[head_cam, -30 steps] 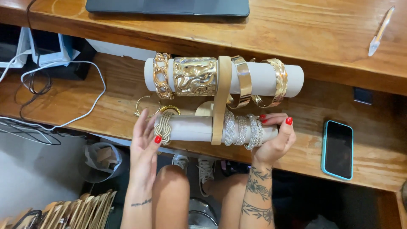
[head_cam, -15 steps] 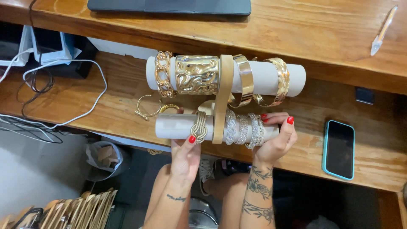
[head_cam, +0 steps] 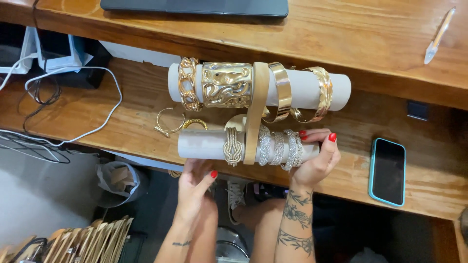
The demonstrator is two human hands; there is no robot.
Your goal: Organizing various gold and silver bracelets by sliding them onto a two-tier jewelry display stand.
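- Since half a second ago, left hand [head_cam: 195, 187] has dropped off the knot bracelet [head_cam: 232, 146] and now sits below the lower roll [head_cam: 204, 145], palm up, fingers loosely spread, gripping nothing; fingertips near the roll's underside, contact unclear.
- Knot bracelet stays on the lower roll, just left of the stand's upright strip [head_cam: 256, 112]. Reads as placed and let go.
- Right hand [head_cam: 317, 156] hasn't shifted: curled around the right end of the lower roll, thumb on top.
- Lower roll load: knot bracelet left of the strip, sparkly bangles [head_cam: 280, 147] bunched right of it, beside the right hand.
- Two loose pieces on the shelf [head_cam: 122, 122] just behind the lower roll: thin gold bangle [head_cam: 168, 124] and small twisted gold one [head_cam: 194, 123].
- Upper roll [head_cam: 336, 90] load: chain bracelet [head_cam: 188, 84], wide embossed cuff [head_cam: 227, 84], plain gold cuff [head_cam: 282, 92], textured bangle [head_cam: 321, 92].
- Phone [head_cam: 387, 170] face down on the shelf to the right, well apart.
- Farther back: white cable [head_cam: 105, 114] at left, laptop edge [head_cam: 195, 7] on top level, clear pen [head_cam: 438, 35] far right.
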